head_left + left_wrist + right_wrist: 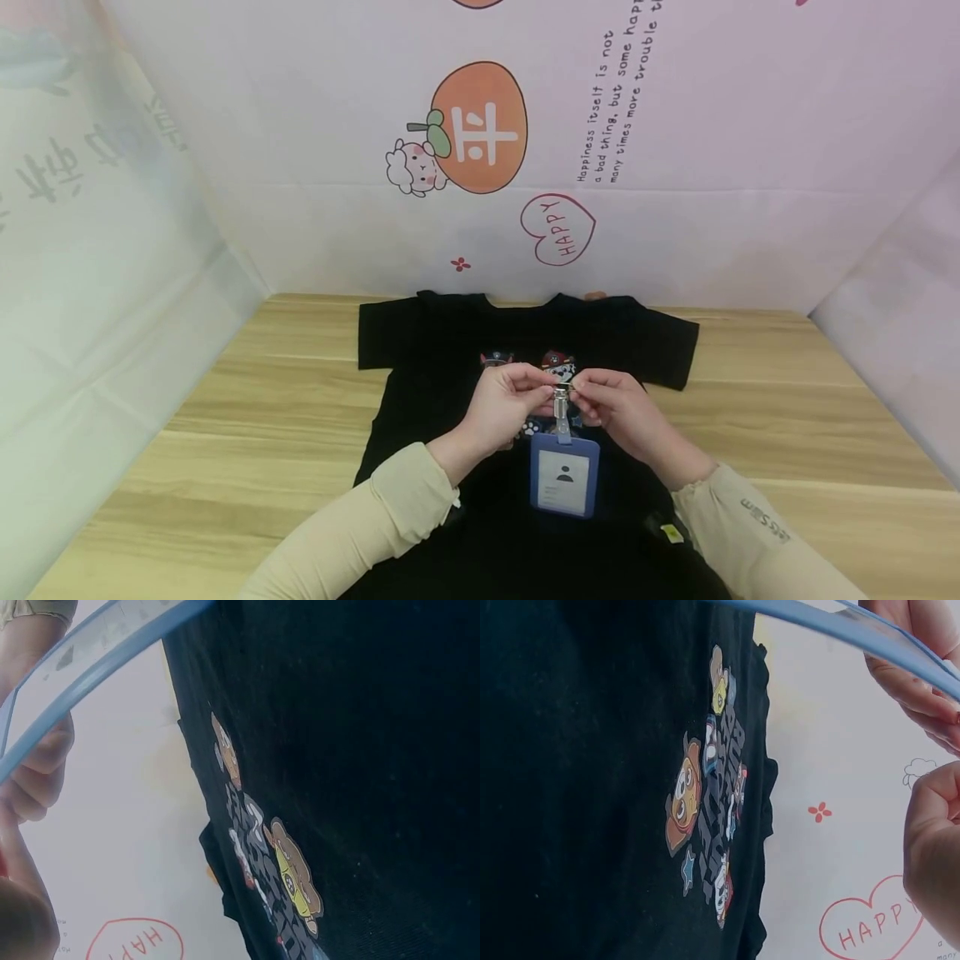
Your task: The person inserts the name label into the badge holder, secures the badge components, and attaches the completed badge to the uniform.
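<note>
Both hands meet above a black T-shirt that lies spread out with cartoon dogs printed on its chest. The left hand pinches one side of the metal clip of a badge holder, and the right hand pinches the other side. From the clip hangs the blue badge holder, upright, with a white card inside. In the left wrist view the blue badge holder edge crosses in front of the fingers. The right wrist view shows the same blue edge at the top. Fingertips hide part of the clip.
The shirt lies on a wood-grain table. Behind it rises a pale printed cloth with an orange fruit drawing and lettering. Another pale cloth hangs along the left side.
</note>
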Motion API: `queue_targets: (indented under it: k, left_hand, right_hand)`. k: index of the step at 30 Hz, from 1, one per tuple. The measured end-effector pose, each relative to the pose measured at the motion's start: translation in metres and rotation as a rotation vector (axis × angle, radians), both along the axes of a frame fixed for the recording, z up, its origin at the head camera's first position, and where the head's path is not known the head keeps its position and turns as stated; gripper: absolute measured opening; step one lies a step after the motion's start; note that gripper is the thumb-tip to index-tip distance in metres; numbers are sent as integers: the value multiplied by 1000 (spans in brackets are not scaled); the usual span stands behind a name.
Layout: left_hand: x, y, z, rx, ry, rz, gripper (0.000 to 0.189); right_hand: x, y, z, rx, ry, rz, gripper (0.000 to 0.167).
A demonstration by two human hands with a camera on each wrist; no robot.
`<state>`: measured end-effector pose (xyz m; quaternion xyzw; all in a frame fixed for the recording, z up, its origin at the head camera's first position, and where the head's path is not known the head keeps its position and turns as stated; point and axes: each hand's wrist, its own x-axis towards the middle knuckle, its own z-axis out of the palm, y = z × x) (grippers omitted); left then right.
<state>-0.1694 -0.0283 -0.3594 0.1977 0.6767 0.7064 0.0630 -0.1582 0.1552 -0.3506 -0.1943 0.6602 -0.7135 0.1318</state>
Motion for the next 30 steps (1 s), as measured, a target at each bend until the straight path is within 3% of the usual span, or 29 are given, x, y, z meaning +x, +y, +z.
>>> queue_targets:
  k: [22, 30]
  left_hand:
    - [2, -4, 0, -77, 43, -2, 11]
    - [1, -5, -2, -61, 33, -14, 11]
  right_hand:
    - [1, 0, -9, -97, -80, 99, 33]
    - [1, 0, -13, -154, -103, 138, 35]
